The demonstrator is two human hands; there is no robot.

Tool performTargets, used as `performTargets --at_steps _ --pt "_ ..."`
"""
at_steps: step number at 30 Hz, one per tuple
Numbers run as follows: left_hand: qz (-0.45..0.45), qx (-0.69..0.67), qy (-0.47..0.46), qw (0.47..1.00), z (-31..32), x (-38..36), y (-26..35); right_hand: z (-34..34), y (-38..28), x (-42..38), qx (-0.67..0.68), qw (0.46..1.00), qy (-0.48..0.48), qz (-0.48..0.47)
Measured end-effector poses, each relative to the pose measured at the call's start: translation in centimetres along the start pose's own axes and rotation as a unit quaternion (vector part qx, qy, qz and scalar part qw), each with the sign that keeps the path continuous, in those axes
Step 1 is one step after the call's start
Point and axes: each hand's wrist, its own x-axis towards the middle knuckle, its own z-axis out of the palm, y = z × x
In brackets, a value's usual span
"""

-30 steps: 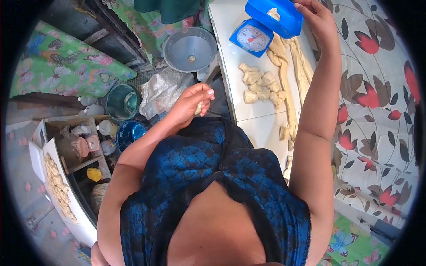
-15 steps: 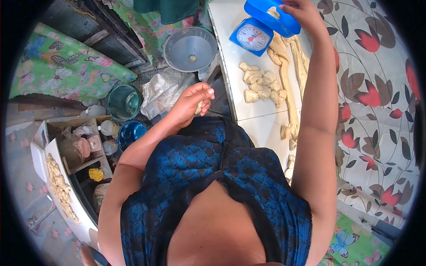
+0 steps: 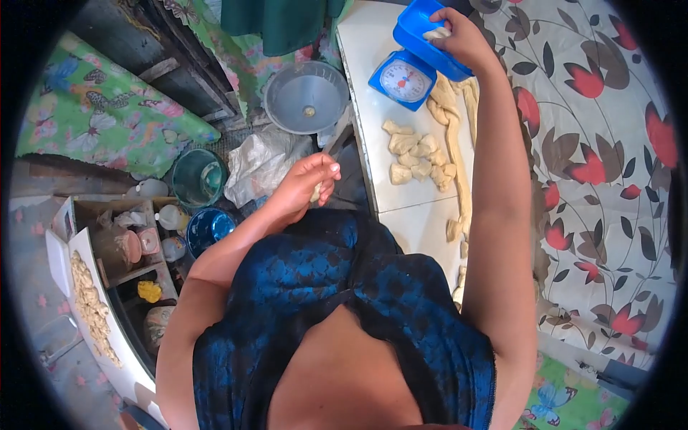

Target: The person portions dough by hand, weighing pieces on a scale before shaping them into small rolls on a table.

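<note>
My right hand reaches into the blue pan of a kitchen scale, its fingers closed on a pale dough piece. Lower and to the left, my left hand is curled in front of my body around another dough piece, mostly hidden by the fingers. A cluster of cut dough pieces lies on the white tabletop below the scale. Beside it runs a long twisted dough strip, partly hidden by my right arm.
A grey basin stands left of the table, near a crumpled whitish sack. Further left are a green bucket, a blue bucket and an open shelf. A white board bears more dough pieces. Flowered sheeting covers the right side.
My right hand has moved from the pan's edge into the pan and taken hold of the dough piece there. My left hand keeps its curled grip. The view has shifted slightly.
</note>
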Motion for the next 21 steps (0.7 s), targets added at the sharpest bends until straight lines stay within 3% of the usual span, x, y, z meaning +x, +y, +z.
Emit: performTargets --at_steps 2,5,6,8,10,12,13,14,16,19,21 --pt "-0.016 0.009 0.005 1.000 0.2 -0.1 0.2 -0.7 0.1 -0.3 0.036 0.999 0.021 -0.023" --pt "0.009 0.077 -0.004 0.997 0.3 0.1 0.4 -2.0 -4.4 -4.6 0.327 0.934 0.136 0.034" --pt "0.018 0.109 -0.006 0.994 0.3 0.0 0.3 -1.6 -5.5 -6.2 0.327 0.935 0.133 0.036" --pt "0.048 0.117 -0.014 0.992 0.9 -0.2 1.3 -0.4 -7.6 -9.4 0.539 0.842 0.029 -0.016" --pt "0.076 0.124 -0.018 0.989 1.8 -0.3 2.3 1.6 -9.5 -12.6 0.535 0.845 -0.017 0.013" --pt "0.142 0.070 -0.016 0.987 3.0 -0.4 2.9 3.6 -10.1 -14.5 0.420 0.902 -0.024 -0.096" --pt "0.152 0.073 -0.028 0.985 3.2 -0.3 3.0 4.2 -10.8 -15.5 0.431 0.899 -0.044 -0.066" --pt "0.147 0.070 -0.027 0.986 3.2 -0.3 2.9 4.5 -11.5 -16.4 0.438 0.897 -0.063 -0.009" --pt "0.111 0.078 -0.068 0.988 3.3 -0.2 2.6 5.6 -11.7 -17.5 0.364 0.928 -0.064 -0.034" --pt "0.084 0.083 -0.045 0.992 3.0 0.1 1.6 6.0 -11.9 -19.0 0.274 0.959 -0.049 -0.044" --pt "0.066 0.098 -0.039 0.992 2.9 0.0 0.9 6.4 -11.4 -20.0 0.283 0.957 -0.065 -0.027"
